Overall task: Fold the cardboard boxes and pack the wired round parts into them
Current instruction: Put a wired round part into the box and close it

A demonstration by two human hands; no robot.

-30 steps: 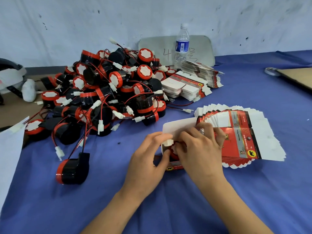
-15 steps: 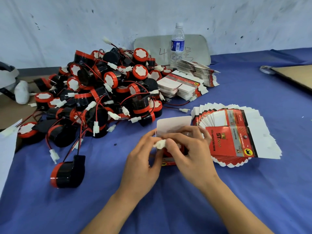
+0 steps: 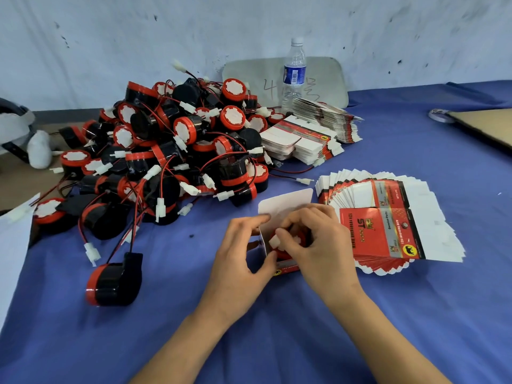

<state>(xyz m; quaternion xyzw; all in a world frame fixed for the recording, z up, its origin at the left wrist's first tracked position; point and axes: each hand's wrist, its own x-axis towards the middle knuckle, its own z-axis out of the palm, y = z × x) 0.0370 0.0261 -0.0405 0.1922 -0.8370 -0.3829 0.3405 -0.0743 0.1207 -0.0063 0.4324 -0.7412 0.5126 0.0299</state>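
My left hand (image 3: 238, 261) holds the box (image 3: 285, 202) from its nine o'clock side. The fingers (image 3: 249, 221) are curled round the left wall and the thumb is pressed to the near corner at six o'clock. The box stands on the table (image 3: 277, 342) with its white flap up at twelve o'clock. My right hand (image 3: 321, 250) comes in from three o'clock, and its fingers (image 3: 307, 213) arch over the open mouth, bent down round the part (image 3: 293, 241). The part sits inside the box, red rim and white face showing between my knuckles. My right thumb tip presses its white plug (image 3: 274, 241) against the part's nine o'clock edge, just inside the left wall. I cannot tell where the wire runs under my hand. From the box, the pile (image 3: 177, 145) of loose parts lies at ten to eleven o'clock. A lone part (image 3: 113, 284) lies on its side at eight o'clock, well apart. A fan (image 3: 388, 228) of flat boxes lies at three o'clock, just beside my right hand. More stacks (image 3: 304, 139) lie at twelve to one o'clock, with a bottle (image 3: 294, 73) behind them.
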